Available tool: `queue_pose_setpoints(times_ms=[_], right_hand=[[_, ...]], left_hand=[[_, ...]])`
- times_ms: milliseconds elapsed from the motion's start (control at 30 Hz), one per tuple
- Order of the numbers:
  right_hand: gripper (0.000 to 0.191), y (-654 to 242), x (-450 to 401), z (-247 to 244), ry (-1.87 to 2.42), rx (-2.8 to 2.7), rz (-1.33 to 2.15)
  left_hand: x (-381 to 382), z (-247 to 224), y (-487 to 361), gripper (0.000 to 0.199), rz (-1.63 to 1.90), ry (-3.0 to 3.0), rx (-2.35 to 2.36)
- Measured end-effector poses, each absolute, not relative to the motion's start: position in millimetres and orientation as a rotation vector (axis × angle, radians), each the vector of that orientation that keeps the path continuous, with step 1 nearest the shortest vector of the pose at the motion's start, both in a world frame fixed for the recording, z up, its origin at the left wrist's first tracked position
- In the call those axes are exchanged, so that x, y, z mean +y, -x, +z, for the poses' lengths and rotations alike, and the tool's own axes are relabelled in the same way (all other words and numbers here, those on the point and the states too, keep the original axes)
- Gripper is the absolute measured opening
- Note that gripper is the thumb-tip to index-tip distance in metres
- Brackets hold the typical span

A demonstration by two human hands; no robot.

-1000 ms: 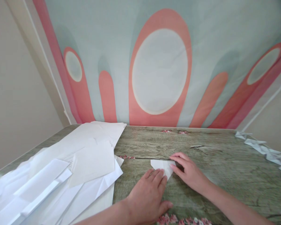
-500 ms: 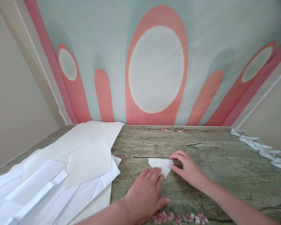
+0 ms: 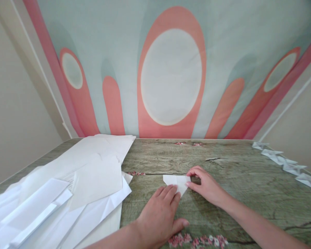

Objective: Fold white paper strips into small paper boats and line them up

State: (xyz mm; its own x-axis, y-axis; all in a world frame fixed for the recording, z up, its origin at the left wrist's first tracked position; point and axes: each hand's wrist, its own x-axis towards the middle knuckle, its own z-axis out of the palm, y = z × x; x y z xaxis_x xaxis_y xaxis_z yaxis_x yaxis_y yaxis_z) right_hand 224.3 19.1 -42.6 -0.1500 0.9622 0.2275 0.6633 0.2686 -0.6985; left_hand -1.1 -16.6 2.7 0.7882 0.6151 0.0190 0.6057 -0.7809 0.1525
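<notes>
A small folded white paper (image 3: 180, 180) lies on the wood-patterned table at the centre front. My left hand (image 3: 162, 212) rests flat with its fingertips on the lower left part of the paper, the thumb spread out to the right on the table. At the paper's right corner, the thumb and index finger of my right hand (image 3: 202, 183) pinch the edge. The lower point of the paper shows between the two hands, and part of it is hidden under my left fingers.
White sheets and folded strips (image 3: 98, 180) are piled on the left of the table (image 3: 150, 155). Several small folded paper pieces (image 3: 295, 168) stand in a row along the right edge. A patterned wall covering (image 3: 171, 76) rises behind the table.
The whole view has shifted slightly, so things appear a little further left. Both hands keep nearly the same hold on the paper.
</notes>
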Motion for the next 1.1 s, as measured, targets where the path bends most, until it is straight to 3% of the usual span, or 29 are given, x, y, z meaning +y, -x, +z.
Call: queue_pose_setpoints(times_ms=[1100], right_hand=[[0.013,-222.7,13.4,-44.4,1.412,-1.884,0.523]], left_hand=[[-14.9,-2.3,2.4,0.053,0.171,-2.841,0.987]])
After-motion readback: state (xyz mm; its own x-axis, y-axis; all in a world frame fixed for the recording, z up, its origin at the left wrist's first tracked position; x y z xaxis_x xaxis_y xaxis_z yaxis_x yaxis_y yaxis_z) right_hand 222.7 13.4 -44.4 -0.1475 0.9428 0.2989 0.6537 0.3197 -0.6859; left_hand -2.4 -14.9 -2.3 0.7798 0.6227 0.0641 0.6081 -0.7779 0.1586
